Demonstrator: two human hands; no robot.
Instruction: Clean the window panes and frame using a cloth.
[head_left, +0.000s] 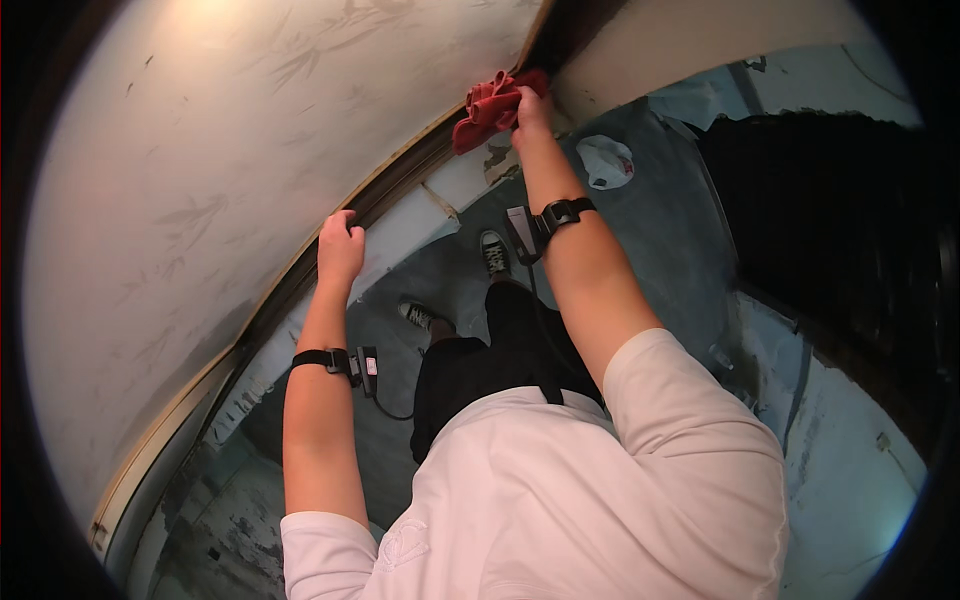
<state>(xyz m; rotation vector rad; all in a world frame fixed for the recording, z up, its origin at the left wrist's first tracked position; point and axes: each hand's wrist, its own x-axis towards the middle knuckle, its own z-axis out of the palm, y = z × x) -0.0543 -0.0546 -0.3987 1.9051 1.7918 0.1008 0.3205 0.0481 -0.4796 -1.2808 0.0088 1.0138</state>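
Observation:
A crumpled red cloth (489, 112) is bunched in my right hand (531, 116), up against the inner corner of a dark frame strip (409, 176). That strip runs along the lower edge of a pale panel (187, 157) printed with faint bamboo leaves. Lower down the same edge, my left hand (341, 251) touches the strip with its fingers curled over the rim. Its fingertips are partly hidden, so whether it grips the edge is unclear. Both forearms carry a black strap with a small device, the left device (366, 371) and the right device (523, 234).
A white plastic bag (606, 161) lies on the grey floor (660, 195) beyond my right forearm. Beneath the strip is a white ledge (397, 232) with chipped, stained patches. A large dark object (825, 247) stands to the right. Cables hang from both arm devices.

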